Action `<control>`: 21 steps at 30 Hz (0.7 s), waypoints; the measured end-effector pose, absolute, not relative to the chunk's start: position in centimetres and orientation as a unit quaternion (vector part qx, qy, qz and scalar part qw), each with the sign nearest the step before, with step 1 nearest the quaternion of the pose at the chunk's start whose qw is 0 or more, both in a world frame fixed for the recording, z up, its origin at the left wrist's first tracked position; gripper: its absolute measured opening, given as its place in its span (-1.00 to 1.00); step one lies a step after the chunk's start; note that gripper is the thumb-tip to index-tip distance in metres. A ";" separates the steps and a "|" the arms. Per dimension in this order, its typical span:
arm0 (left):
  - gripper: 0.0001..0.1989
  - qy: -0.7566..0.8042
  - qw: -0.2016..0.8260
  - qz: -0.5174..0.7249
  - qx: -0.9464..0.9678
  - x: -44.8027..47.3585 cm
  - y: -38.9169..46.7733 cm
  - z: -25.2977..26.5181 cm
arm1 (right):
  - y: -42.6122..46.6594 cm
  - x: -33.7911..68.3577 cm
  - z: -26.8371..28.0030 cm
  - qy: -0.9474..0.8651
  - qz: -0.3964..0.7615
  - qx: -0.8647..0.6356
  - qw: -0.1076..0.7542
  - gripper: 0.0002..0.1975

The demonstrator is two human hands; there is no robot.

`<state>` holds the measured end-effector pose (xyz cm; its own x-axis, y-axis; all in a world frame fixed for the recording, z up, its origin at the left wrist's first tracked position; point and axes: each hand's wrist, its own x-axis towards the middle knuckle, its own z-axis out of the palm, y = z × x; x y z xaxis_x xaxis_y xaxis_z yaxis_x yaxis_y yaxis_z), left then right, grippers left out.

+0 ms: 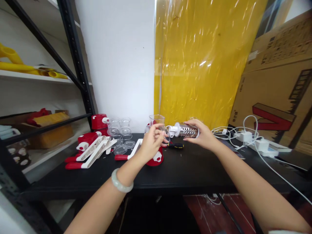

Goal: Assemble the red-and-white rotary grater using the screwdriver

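My right hand (201, 134) grips a perforated metal grater drum (188, 131) from its right end, holding it sideways above the black table. The drum's white plastic end (173, 130) points toward my left hand (153, 140). That hand is closed, with thumb and fingertips together beside a clear round edge; what they hold is unclear. Behind and below it stands a red grater body (159, 160), partly hidden, with a clear hopper (157, 119) on top. A white crank handle with a red grip (121, 157) lies left of it. A black-and-yellow screwdriver (177, 146) lies below the drum.
Red grater bodies (99, 121), white crank handles (96, 151) and several clear plastic parts (123, 135) fill the table's left side. White cables and adapters (262, 144) lie at right before a big cardboard box (275, 84). Black-framed shelving (75, 48) stands at left.
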<state>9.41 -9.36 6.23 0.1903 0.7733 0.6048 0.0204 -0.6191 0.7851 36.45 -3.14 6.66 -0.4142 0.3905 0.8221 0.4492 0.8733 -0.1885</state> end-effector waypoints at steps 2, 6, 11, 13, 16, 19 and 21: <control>-0.48 0.307 0.264 0.598 0.691 7.3 -9.5 6.6 | -2.0 37.6 5.9 -0.826 -0.014 -0.283 0.487 -0.40; -0.51 0.368 0.155 0.661 0.635 3.0 -8.1 6.8 | 0.5 38.3 3.4 -0.814 0.029 -0.327 0.479 -0.37; -0.46 0.423 0.166 0.604 0.655 0.6 -6.0 4.7 | 2.2 35.2 1.4 -0.816 0.070 -0.326 0.472 -0.35; -0.37 0.416 0.190 0.570 0.683 0.7 -6.1 3.7 | 2.4 33.7 1.5 -0.819 0.099 -0.321 0.465 -0.36; -0.23 0.403 0.229 0.532 0.709 1.2 -6.6 2.7 | 2.4 31.7 1.9 -0.817 0.169 -0.303 0.461 -0.35; -0.22 0.399 0.252 0.520 0.712 1.8 -6.9 2.3 | 1.9 30.1 2.1 -0.809 0.289 -0.252 0.446 -0.28; -0.24 0.396 0.260 0.522 0.709 2.1 -6.9 2.3 | 1.3 29.1 2.0 -0.781 0.381 -0.218 0.444 -0.19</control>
<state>2.09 -6.91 2.28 0.1413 0.8327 0.5354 0.2896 -0.5519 0.7820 29.09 1.27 2.01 -0.5109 0.6787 0.5277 0.0017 0.6146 -0.7888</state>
